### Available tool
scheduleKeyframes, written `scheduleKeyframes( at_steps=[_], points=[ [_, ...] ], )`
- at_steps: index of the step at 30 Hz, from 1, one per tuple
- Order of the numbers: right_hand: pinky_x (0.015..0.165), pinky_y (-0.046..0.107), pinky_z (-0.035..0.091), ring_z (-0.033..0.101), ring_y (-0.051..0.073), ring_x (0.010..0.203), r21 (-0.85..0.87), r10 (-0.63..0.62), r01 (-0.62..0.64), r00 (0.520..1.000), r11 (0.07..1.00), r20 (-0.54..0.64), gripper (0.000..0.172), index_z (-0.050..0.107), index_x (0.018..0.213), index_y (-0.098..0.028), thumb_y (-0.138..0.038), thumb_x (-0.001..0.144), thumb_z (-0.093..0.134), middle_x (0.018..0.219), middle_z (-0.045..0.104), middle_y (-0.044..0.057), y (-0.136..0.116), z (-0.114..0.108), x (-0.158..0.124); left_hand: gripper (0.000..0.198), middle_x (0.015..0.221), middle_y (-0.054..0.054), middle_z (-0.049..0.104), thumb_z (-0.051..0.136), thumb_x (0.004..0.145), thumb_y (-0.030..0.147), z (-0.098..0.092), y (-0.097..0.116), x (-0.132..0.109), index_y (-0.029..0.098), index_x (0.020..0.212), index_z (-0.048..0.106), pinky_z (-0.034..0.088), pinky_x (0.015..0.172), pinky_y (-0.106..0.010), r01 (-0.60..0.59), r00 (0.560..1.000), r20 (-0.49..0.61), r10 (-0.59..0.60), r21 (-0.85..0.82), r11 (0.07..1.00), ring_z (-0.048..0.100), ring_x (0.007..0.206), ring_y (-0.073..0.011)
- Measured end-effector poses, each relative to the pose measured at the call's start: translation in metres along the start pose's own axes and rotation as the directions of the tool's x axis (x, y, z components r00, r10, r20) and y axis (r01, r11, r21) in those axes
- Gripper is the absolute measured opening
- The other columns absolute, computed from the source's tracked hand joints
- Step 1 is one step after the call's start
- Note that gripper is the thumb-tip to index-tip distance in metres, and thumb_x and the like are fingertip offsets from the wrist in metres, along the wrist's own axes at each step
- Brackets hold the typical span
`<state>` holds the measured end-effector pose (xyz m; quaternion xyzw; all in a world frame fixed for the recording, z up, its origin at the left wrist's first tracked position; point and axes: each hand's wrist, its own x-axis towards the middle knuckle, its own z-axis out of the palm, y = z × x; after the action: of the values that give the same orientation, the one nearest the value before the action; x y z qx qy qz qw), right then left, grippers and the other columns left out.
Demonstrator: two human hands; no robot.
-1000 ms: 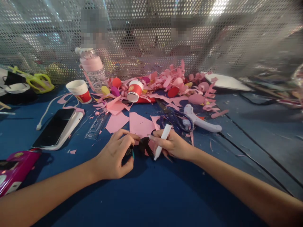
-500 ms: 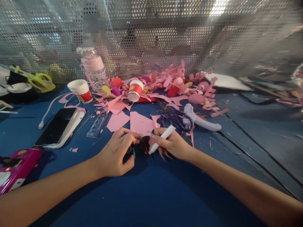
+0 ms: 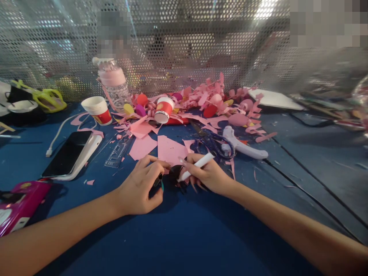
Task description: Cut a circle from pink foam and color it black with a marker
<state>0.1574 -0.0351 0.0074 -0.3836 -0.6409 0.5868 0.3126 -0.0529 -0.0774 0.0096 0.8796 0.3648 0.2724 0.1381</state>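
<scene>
My right hand (image 3: 208, 174) grips a white marker (image 3: 196, 166) that lies low, its tip pointing left at a small black piece (image 3: 174, 174) on the blue table (image 3: 184, 234). My left hand (image 3: 141, 186) is curled beside that piece, fingers pinched on a small dark cap-like thing (image 3: 158, 180). A pink paper sheet (image 3: 170, 150) lies just behind both hands.
Behind lie blue scissors (image 3: 211, 142), a white glue gun (image 3: 243, 145), a clear ruler (image 3: 116, 154), a tipped red cup (image 3: 163, 109), an upright paper cup (image 3: 97, 110), a bottle (image 3: 113, 81) and pink scraps (image 3: 212, 101). A phone (image 3: 69, 153) and magenta case (image 3: 18, 205) sit left; mesh wall behind.
The marker in my right hand has tipped from steep to nearly flat, and the hand has shifted slightly toward the black piece. My left hand has stayed put.
</scene>
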Motion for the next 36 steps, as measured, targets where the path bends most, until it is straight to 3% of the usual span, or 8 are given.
scheduleKeyframes(
  at_steps=[10,14,18,21,25,29,33,36],
  points=[
    [0.025,0.015,0.026,0.041,0.003,0.029,0.006,-0.006,0.006,1.000,1.000,0.018,0.044,0.038,0.057,-0.019,-0.054,0.076,0.055,0.050,0.058,-0.002,-0.0019,0.0013,-0.0010,0.027,0.107,-0.009,0.056,0.049,0.068,0.007,-0.0005,0.0005,0.0006,0.020,0.087,0.036,0.041,0.085,-0.041,0.014,1.000,0.006,-0.014,-0.001,1.000,0.043,0.102,-0.0240],
    [0.026,0.015,0.026,0.040,0.004,0.030,-0.017,-0.020,0.019,0.998,1.000,-0.057,0.040,0.039,0.060,-0.020,-0.052,0.078,0.054,0.048,0.057,-0.003,-0.0017,0.0010,-0.0013,0.027,0.107,-0.008,0.057,0.049,0.068,0.006,-0.0009,0.0011,0.0001,0.020,0.087,0.036,0.041,0.086,-0.042,0.014,1.000,0.010,-0.014,-0.002,1.000,0.043,0.102,-0.0243],
    [0.026,0.015,0.026,0.040,0.004,0.030,-0.012,-0.014,0.014,1.000,1.000,0.006,0.043,0.037,0.057,-0.020,-0.053,0.077,0.055,0.047,0.055,-0.003,-0.0015,0.0005,-0.0019,0.027,0.107,-0.009,0.057,0.049,0.067,0.006,-0.0007,0.0015,0.0005,0.021,0.086,0.036,0.042,0.083,-0.043,0.011,1.000,0.007,-0.011,-0.005,1.000,0.044,0.102,-0.0251],
    [0.026,0.015,0.026,0.040,0.004,0.030,-0.031,-0.017,0.016,0.998,0.999,-0.058,0.040,0.037,0.059,-0.020,-0.050,0.079,0.054,0.045,0.052,-0.004,-0.0010,0.0005,-0.0016,0.028,0.107,-0.009,0.057,0.049,0.067,0.006,-0.0008,0.0015,0.0006,0.021,0.086,0.035,0.042,0.083,-0.043,0.006,1.000,0.004,-0.006,-0.007,1.000,0.043,0.101,-0.0247],
    [0.026,0.016,0.027,0.041,0.004,0.030,-0.014,-0.026,0.026,0.999,1.000,0.020,0.040,0.036,0.057,-0.020,-0.049,0.079,0.054,0.050,0.056,-0.002,-0.0001,0.0003,-0.0009,0.028,0.108,-0.009,0.056,0.049,0.067,0.006,-0.0010,0.0014,0.0008,0.020,0.087,0.035,0.042,0.084,-0.042,0.014,1.000,0.008,-0.014,-0.007,1.000,0.043,0.102,-0.0246],
    [0.026,0.015,0.027,0.043,0.005,0.030,-0.026,-0.032,0.030,0.998,0.999,-0.060,0.037,0.037,0.059,-0.020,-0.045,0.080,0.055,0.048,0.056,-0.003,0.0001,0.0000,-0.0013,0.028,0.107,-0.009,0.057,0.049,0.067,0.006,-0.0007,0.0013,0.0015,0.020,0.086,0.035,0.042,0.084,-0.042,0.009,1.000,0.006,-0.009,-0.004,1.000,0.043,0.102,-0.0245],
    [0.025,0.015,0.027,0.040,0.003,0.029,0.021,-0.049,0.048,0.997,0.999,0.057,0.043,0.035,0.054,-0.019,-0.048,0.078,0.056,0.048,0.053,-0.004,-0.0007,0.0008,-0.0016,0.026,0.108,-0.010,0.056,0.049,0.068,0.006,-0.0007,0.0012,0.0009,0.020,0.086,0.035,0.042,0.084,-0.042,0.006,1.000,0.005,-0.006,0.000,1.000,0.043,0.101,-0.0246],
    [0.025,0.014,0.026,0.039,0.003,0.029,0.033,-0.032,0.031,0.999,0.999,0.020,0.042,0.037,0.055,-0.019,-0.048,0.078,0.057,0.045,0.052,-0.004,-0.0012,0.0016,-0.0015,0.027,0.107,-0.009,0.056,0.049,0.068,0.006,-0.0013,0.0013,-0.0002,0.020,0.087,0.036,0.041,0.085,-0.042,0.004,1.000,0.008,-0.004,0.002,1.000,0.043,0.102,-0.0246]
  ],
)
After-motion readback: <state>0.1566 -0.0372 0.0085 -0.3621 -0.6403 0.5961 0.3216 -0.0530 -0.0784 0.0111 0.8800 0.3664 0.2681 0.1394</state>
